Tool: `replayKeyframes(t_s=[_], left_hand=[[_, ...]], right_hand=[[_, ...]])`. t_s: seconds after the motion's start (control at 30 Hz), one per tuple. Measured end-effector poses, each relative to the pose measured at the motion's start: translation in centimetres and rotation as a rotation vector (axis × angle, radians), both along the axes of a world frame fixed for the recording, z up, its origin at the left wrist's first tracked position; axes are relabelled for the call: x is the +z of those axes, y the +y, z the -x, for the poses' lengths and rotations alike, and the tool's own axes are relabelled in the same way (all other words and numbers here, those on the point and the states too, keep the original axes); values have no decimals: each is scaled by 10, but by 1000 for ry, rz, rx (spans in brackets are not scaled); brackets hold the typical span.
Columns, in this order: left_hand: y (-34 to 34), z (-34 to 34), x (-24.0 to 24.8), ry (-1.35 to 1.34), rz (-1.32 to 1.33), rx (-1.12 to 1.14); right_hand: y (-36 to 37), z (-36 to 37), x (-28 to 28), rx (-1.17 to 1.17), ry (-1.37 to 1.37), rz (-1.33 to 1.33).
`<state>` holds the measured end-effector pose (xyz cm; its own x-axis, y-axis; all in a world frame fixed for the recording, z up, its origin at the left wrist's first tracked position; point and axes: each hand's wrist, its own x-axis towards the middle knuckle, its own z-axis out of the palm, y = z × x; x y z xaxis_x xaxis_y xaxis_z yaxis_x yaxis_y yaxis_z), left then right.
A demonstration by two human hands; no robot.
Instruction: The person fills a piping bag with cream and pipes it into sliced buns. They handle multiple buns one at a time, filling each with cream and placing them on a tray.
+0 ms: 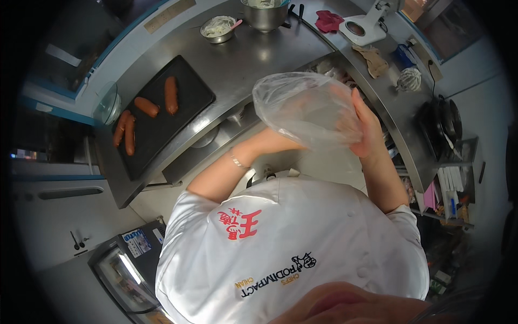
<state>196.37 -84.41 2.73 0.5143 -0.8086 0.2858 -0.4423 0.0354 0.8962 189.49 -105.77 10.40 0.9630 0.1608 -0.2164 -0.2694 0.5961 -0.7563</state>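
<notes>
A clear plastic bag (307, 108) is spread between my hands, in front of my chest and beside the counter edge. My right hand (368, 127) grips the bag's right side, its thumb pointing up and its other fingers partly covered by film. From the left, my left hand (291, 141) reaches in at the bag's lower side; its fingers are blurred by the plastic, so their grip is unclear. To the left, a dark baking tray (186, 116) lies on the counter with several long, glossy brown rolls (171, 95) on it.
On the steel counter (243, 62) stand a small bowl of white cream (218, 29) with a pink-handled spatula and a larger mixing bowl (264, 17). At right are a red cloth (328, 21), a white appliance (367, 24), a brown cloth (371, 60) and a whisk head (408, 79).
</notes>
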Motion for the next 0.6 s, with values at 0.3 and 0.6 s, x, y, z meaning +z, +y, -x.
replayKeyframes(t_s=[0.3,0.6], left_hand=[[-113,-68,-9,-216,518,190],[-120,-138,75,47,286,930]], right_hand=[[-55,-119,-23,211,-529,840],[-116,-262,-72,72,-483,1034]])
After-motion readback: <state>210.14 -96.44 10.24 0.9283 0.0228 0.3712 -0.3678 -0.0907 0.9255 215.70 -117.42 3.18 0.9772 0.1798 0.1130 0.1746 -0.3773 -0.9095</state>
